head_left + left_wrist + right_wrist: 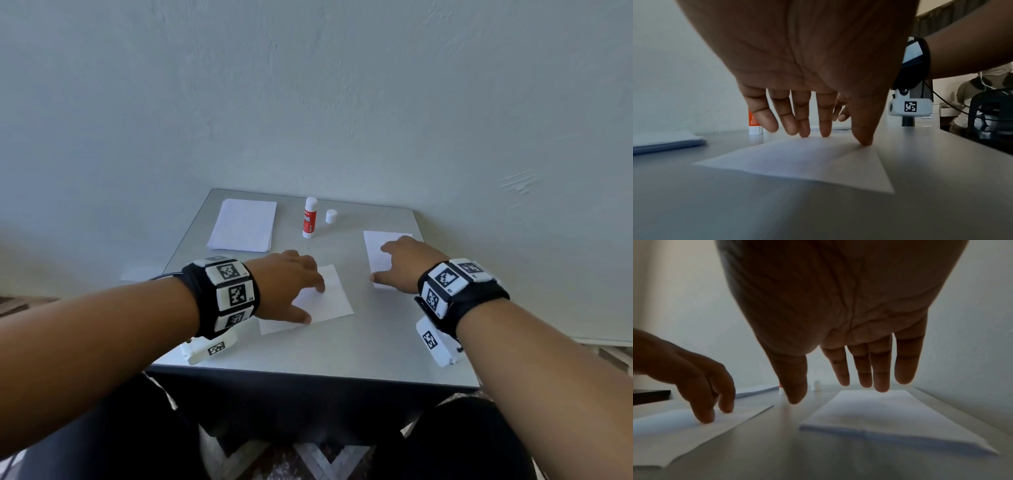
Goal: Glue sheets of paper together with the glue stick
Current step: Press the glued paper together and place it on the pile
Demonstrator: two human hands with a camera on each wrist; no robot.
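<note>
Hands on paper, glue stick idle.
Left hand (291,284) pins a loose sheet (329,301) flat with straight fingers; right hand (407,263) hovers open-fingered over the small stack (885,415), likely reaching for a sheet; uncapped glue stick (310,217) stands apart.

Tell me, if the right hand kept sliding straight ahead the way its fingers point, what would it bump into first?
Probably nothing on the table. The right hand hovers over a small paper pile, fingers pointing toward the wall. The way looks free to the table's far edge; depth is unclear.
</note>
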